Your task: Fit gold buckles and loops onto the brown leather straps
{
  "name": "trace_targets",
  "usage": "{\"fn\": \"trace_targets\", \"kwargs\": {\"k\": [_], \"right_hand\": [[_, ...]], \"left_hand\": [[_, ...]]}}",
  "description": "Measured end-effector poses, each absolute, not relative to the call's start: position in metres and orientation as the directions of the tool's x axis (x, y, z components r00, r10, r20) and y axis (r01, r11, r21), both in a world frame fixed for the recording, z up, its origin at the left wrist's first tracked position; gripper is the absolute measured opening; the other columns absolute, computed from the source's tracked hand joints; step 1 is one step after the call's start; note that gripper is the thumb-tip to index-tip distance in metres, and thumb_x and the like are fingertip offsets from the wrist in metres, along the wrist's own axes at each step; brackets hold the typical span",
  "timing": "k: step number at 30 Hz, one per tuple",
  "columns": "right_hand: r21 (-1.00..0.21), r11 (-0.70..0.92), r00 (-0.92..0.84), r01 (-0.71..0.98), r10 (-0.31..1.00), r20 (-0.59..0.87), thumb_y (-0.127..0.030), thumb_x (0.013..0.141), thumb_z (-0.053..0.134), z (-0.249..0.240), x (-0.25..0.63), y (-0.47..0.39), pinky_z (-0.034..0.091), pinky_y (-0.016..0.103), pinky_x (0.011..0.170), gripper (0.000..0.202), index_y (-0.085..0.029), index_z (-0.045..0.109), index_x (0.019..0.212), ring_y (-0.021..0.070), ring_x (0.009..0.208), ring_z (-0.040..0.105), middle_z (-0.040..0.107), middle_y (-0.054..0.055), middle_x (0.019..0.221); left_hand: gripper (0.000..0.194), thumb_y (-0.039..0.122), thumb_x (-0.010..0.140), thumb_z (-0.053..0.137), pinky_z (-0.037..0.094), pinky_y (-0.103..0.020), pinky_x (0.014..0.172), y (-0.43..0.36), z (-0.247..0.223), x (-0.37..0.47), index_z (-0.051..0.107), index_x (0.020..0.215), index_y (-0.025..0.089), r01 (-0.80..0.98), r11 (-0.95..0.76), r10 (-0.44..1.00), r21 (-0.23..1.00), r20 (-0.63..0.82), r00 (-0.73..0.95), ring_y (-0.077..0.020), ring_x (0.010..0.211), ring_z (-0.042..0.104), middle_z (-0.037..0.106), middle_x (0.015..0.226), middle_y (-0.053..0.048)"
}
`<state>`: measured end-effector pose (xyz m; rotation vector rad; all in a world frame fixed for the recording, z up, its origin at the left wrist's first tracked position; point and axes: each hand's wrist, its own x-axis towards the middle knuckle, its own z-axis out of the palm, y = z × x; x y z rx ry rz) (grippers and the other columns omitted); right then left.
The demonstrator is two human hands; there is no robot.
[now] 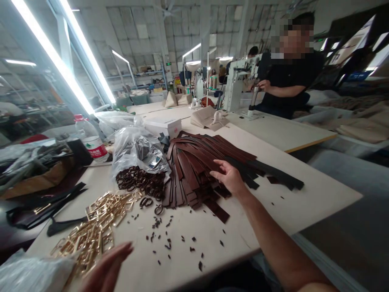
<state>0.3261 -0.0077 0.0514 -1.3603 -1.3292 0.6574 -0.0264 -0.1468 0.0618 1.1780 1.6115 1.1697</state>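
My right hand is over the right part of a fanned pile of brown leather strips, its fingers spread and nothing visible in them. Whether the fingertips touch the strips I cannot tell. At the bottom edge my left hand, partly cut off and slightly blurred, has its fingers stretched out beside a heap of gold rectangular metal buckles. Small dark brown loops lie in a mound left of the strips, in front of a clear plastic bag. Longer black strips stick out to the right.
Small dark scraps are scattered over the white table. A water bottle and a white box stand behind. Across the table a person in black is at a sewing machine. Plastic film lies bottom left.
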Motion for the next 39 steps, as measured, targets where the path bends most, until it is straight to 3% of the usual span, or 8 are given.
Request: {"fn": "trace_targets", "kwargs": {"k": [4, 8, 12, 17, 22, 29, 35, 39], "right_hand": [[-0.979, 0.194, 0.139, 0.056, 0.97, 0.2, -0.042, 0.077, 0.073, 0.053, 0.311, -0.053, 0.045, 0.021, 0.045, 0.061, -0.02, 0.054, 0.13, 0.0128, 0.061, 0.058, 0.067, 0.004, 0.092], [-0.984, 0.165, -0.052, 0.068, 0.986, 0.161, -0.036, 0.08, 0.073, 0.052, 0.302, -0.109, 0.054, 0.023, 0.057, 0.057, -0.022, 0.054, 0.132, 0.0166, 0.075, 0.066, 0.068, 0.005, 0.101], [-0.931, 0.179, -0.145, 0.317, 0.98, 0.139, -0.029, 0.079, 0.074, 0.047, 0.325, -0.149, 0.057, 0.03, 0.084, 0.051, -0.025, 0.06, 0.128, 0.0213, 0.093, 0.068, 0.07, 0.005, 0.107], [-0.821, 0.233, -0.219, 0.521, 0.966, 0.136, -0.025, 0.078, 0.071, 0.044, 0.373, -0.172, 0.058, 0.03, 0.082, 0.048, -0.027, 0.064, 0.125, 0.0221, 0.091, 0.071, 0.072, 0.005, 0.108], [-0.746, 0.294, -0.318, 0.597, 0.941, 0.116, -0.032, 0.082, 0.069, 0.047, 0.399, -0.176, 0.059, 0.032, 0.086, 0.041, -0.023, 0.066, 0.122, 0.0253, 0.097, 0.071, 0.072, 0.007, 0.112], [-0.665, 0.289, -0.316, 0.689, 0.945, 0.083, -0.037, 0.082, 0.067, 0.047, 0.406, -0.166, 0.056, 0.04, 0.094, 0.041, -0.023, 0.068, 0.121, 0.0294, 0.102, 0.069, 0.071, 0.007, 0.115], [-0.839, -0.005, -0.493, 0.544, 0.807, -0.325, -0.041, 0.084, 0.07, 0.047, 0.389, -0.164, 0.058, 0.031, 0.075, 0.035, -0.018, 0.073, 0.111, 0.0244, 0.086, 0.07, 0.074, 0.006, 0.098], [-0.964, -0.051, -0.511, 0.26, 0.84, -0.182, -0.039, 0.085, 0.071, 0.044, 0.376, -0.168, 0.053, 0.026, 0.058, 0.024, -0.016, 0.075, 0.081, 0.0175, 0.065, 0.064, 0.069, 0.004, 0.073]], "left_hand": [[0.046, 0.057, 0.076, 0.07, 0.056, -0.045, 0.087, -0.133, 0.048, 0.04, 0.073, 0.114, 0.029, -0.064, 0.246, 0.953, 0.967, -0.229, 0.199, -0.0336, 0.105, 0.067, 0.072, 0.115, -0.009], [0.055, 0.051, 0.08, 0.073, 0.053, -0.037, 0.091, -0.098, 0.055, 0.111, 0.063, 0.128, 0.027, -0.431, 0.372, 0.873, 0.822, -0.152, 0.464, -0.0288, 0.118, 0.061, 0.066, 0.127, -0.012], [0.047, 0.048, 0.074, 0.079, 0.055, -0.031, 0.083, -0.067, 0.072, 0.122, 0.071, 0.11, 0.019, -0.62, 0.325, 0.938, 0.714, -0.158, 0.309, -0.0226, 0.093, 0.07, 0.073, 0.101, -0.009], [0.035, 0.04, 0.067, 0.084, 0.054, -0.021, 0.065, -0.058, 0.061, 0.076, 0.074, 0.086, 0.012, -0.556, 0.232, 0.971, 0.798, -0.225, 0.082, -0.0145, 0.073, 0.066, 0.071, 0.08, -0.006], [0.028, 0.028, 0.068, 0.082, 0.045, -0.014, 0.045, -0.078, 0.043, 0.036, 0.073, 0.087, 0.01, -0.478, 0.283, 0.94, 0.832, -0.339, -0.035, -0.0078, 0.052, 0.058, 0.064, 0.066, -0.001], [0.021, 0.018, 0.085, 0.063, 0.057, -0.019, 0.052, -0.109, 0.037, 0.021, 0.068, 0.104, 0.009, -0.531, 0.402, 0.877, 0.746, -0.481, -0.012, -0.0108, 0.051, 0.064, 0.069, 0.071, -0.006], [0.02, 0.022, 0.083, 0.07, 0.055, -0.016, 0.052, -0.105, 0.053, 0.034, 0.069, 0.101, 0.013, -0.548, 0.322, 0.936, 0.772, -0.348, 0.06, -0.0094, 0.057, 0.064, 0.07, 0.075, -0.003], [0.035, 0.036, 0.084, 0.072, 0.056, -0.019, 0.062, -0.09, 0.077, 0.056, 0.067, 0.113, 0.017, -0.557, 0.182, 0.982, 0.81, -0.12, 0.146, -0.0118, 0.069, 0.068, 0.071, 0.085, -0.003]]}}
